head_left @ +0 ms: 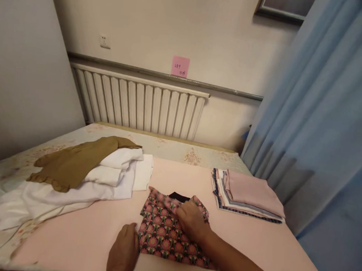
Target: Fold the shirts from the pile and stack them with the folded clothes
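Note:
A floral-patterned shirt [164,230] in pink and black lies partly folded on a pink cloth [75,236] in front of me. Its dark inner collar shows at the top edge. My right hand [193,221] reaches across the shirt, fingers curled and closed on the fabric just below the collar. At the shirt's left side, my left hand [124,250] is closed, its fingertips against the edge of the fabric. The fingertips of both hands are partly hidden.
Left lies a loose heap of white clothes [111,188] with an olive-brown garment [78,161] on top. A folded stack [254,193] with a pink piece uppermost sits right. Behind are a radiator [140,101] and wall; a blue curtain [320,121] hangs right.

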The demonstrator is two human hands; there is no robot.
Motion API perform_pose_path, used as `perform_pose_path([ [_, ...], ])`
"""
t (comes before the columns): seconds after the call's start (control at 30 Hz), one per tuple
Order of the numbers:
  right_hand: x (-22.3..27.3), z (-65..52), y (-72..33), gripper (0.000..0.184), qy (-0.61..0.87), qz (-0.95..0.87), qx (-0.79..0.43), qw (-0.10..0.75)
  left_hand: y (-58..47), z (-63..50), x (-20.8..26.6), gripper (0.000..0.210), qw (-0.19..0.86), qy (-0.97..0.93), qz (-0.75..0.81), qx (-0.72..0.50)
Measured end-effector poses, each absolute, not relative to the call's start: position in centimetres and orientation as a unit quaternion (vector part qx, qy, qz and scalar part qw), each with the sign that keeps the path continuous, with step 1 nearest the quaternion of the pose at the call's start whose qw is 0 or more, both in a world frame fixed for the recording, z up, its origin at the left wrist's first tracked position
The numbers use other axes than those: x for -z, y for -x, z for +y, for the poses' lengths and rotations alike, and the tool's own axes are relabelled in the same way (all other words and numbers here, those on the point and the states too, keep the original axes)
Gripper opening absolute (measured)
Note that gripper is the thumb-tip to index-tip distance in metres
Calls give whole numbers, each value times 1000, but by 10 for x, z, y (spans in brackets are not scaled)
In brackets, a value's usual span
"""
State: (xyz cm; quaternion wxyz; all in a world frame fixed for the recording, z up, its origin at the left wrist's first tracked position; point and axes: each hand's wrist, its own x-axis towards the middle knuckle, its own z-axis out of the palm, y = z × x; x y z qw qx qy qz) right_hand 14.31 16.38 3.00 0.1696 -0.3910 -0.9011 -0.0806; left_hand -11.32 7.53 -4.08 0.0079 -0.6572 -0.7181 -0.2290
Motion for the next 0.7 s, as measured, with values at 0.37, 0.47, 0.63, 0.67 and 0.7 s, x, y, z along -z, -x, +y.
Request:
perform_pose_path([
  [0.37,-8,123,-150,21,428,-878,46,208,110,73,33,27,16,655,-725,213],
  [0.47,-20,147,-147,54,525,-833,1,174,110,73,32,28,13,656,-724,211],
  [0.63,-32,194,-143,42,629,-771,-69,73,111,73,30,26,-7,657,-724,209],
  [0.67,-32,201,-142,36,636,-765,-75,60,111,73,30,25,-11,657,-723,212],
  [0.7,-32,207,-141,31,643,-760,-81,46,111,73,31,25,-15,658,-721,217],
])
